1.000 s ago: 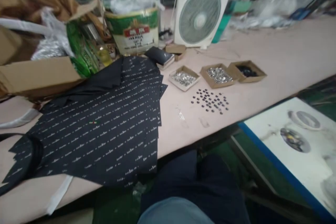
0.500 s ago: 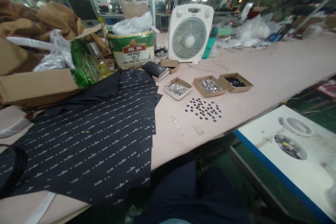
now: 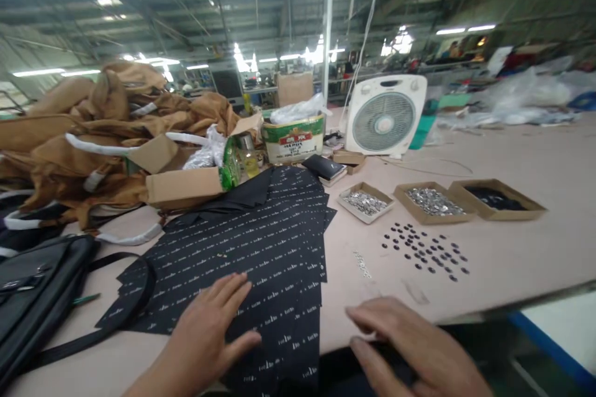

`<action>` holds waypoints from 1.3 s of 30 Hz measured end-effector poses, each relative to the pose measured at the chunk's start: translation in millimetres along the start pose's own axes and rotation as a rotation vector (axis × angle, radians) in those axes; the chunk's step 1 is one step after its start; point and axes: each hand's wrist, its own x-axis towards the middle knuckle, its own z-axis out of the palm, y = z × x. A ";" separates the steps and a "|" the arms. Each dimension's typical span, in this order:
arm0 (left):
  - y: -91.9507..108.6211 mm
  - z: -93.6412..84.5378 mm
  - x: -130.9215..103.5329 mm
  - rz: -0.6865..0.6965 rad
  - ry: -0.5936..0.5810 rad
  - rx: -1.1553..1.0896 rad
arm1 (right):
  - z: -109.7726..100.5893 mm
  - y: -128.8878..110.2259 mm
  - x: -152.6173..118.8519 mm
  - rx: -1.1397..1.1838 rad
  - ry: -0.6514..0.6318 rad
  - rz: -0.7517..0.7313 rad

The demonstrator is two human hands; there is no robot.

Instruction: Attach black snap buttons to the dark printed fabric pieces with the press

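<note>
My left hand [image 3: 209, 329] is over the black printed fabric [image 3: 261, 260], fingers stretched out and thumb spread, holding nothing. I cannot tell whether it touches the cloth. My right hand [image 3: 405, 347] hangs near the table's front edge with thumb and fingers apart and nothing between them. Beyond it lie scattered dark round snap buttons [image 3: 431, 251] and a short row of small silver pieces [image 3: 362, 265]. Further back stand two cardboard trays of silver metal parts, one smaller [image 3: 365, 201] and one larger [image 3: 435, 201], beside a box of black pieces [image 3: 496, 198].
A black bag [image 3: 41, 298] with a strap lies at the left. Behind it are piled brown bags [image 3: 107, 111] and an open carton [image 3: 186, 189]. A white fan [image 3: 386, 115], a green-and-white box [image 3: 293, 139] and a dark notebook [image 3: 325, 167] stand at the back.
Both hands have come into view from below. The camera view has turned left and up, so the black bag and more of the brown pile now show.
</note>
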 end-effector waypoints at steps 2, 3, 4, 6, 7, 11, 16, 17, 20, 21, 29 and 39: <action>-2.8 24.7 -17.3 0.061 -0.054 0.089 | 34.3 4.4 4.1 0.024 -0.110 -0.023; -4.8 36.2 -26.1 0.046 -0.057 0.113 | 51.7 6.9 2.2 0.040 -0.154 -0.026; -7.1 46.1 -33.8 0.038 -0.053 0.123 | 68.4 9.7 -1.3 0.044 -0.180 0.000; -12.5 60.7 -43.8 0.028 0.002 0.111 | 98.0 15.1 -9.8 0.048 -0.246 0.044; -15.2 65.7 -45.9 0.017 0.033 0.089 | 110.4 17.4 -13.6 0.030 -0.273 0.061; -23.9 77.0 -44.2 -0.007 0.079 -0.013 | 146.5 21.7 -19.8 -0.064 -0.383 0.097; -21.4 77.1 -47.7 -0.007 0.105 -0.010 | 168.8 15.9 -19.5 -0.152 -0.463 0.030; -19.0 74.8 -50.1 -0.001 0.114 0.007 | 169.8 14.1 -19.5 -0.168 -0.455 0.018; -9.4 64.0 -58.2 0.024 0.110 0.049 | 167.5 10.2 -17.2 -0.186 -0.401 -0.006; -6.1 59.9 -60.8 0.034 0.095 0.054 | 165.9 9.6 -15.4 -0.181 -0.379 -0.011; 5.1 41.3 -61.7 -0.066 0.052 -0.031 | 149.1 -0.1 -0.1 -0.046 -0.215 0.011; 33.0 8.4 -19.5 -0.375 -0.045 -0.683 | 104.2 9.1 -34.9 0.035 -0.037 0.298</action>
